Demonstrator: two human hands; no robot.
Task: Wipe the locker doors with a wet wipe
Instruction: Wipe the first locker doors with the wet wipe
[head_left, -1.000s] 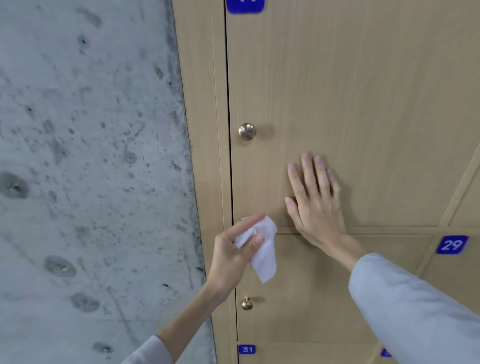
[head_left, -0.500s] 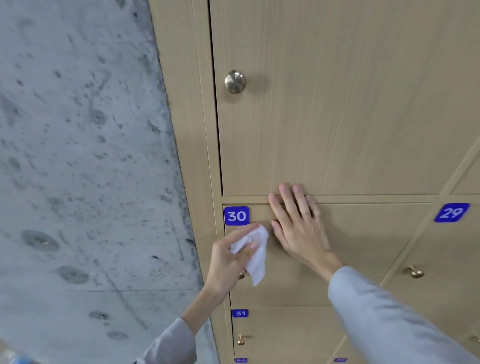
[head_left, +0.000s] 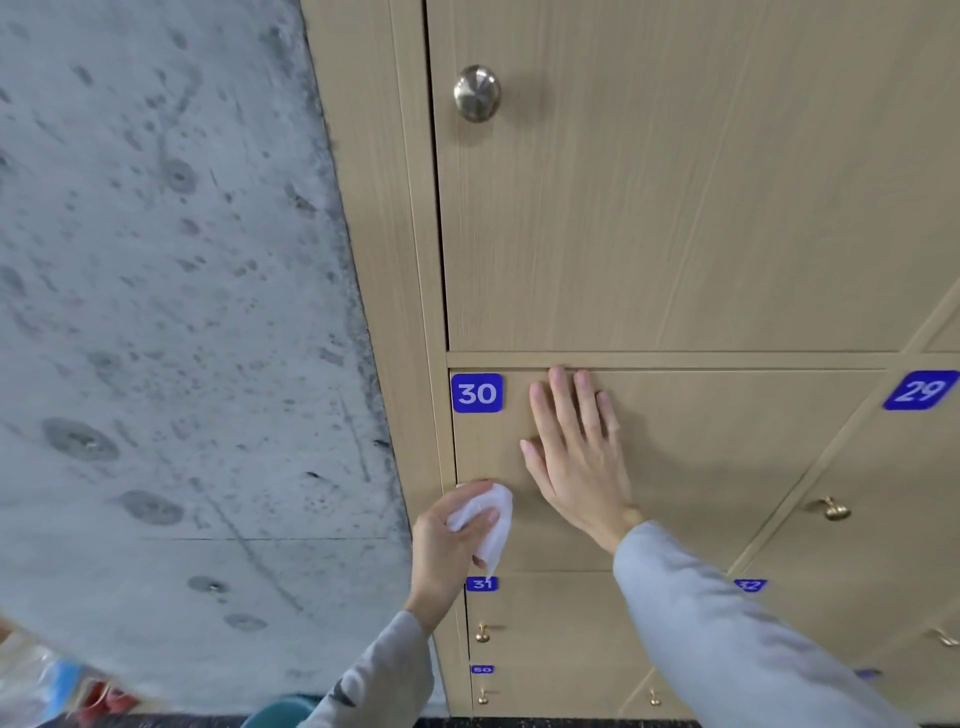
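Lockers of tan wood, concrete wall at left. Right hand flat, fingers spread, on door 30, fingertips at its top edge. Left hand pinches wet wipe at door's left edge, above label 31. Round knob on door above.

My right hand is flat, palm down, fingers straight and close together pointing up, thumb sticking out to the left. That arm comes in from the lower right in a light grey sleeve, wrist bare. My left hand sits lower and just left of it, fingers curled with the thumb pinching in on top, knuckles facing me. Left forearm rises from the bottom edge, sleeve stopping short of the wrist. The two hands are near each other, not touching.
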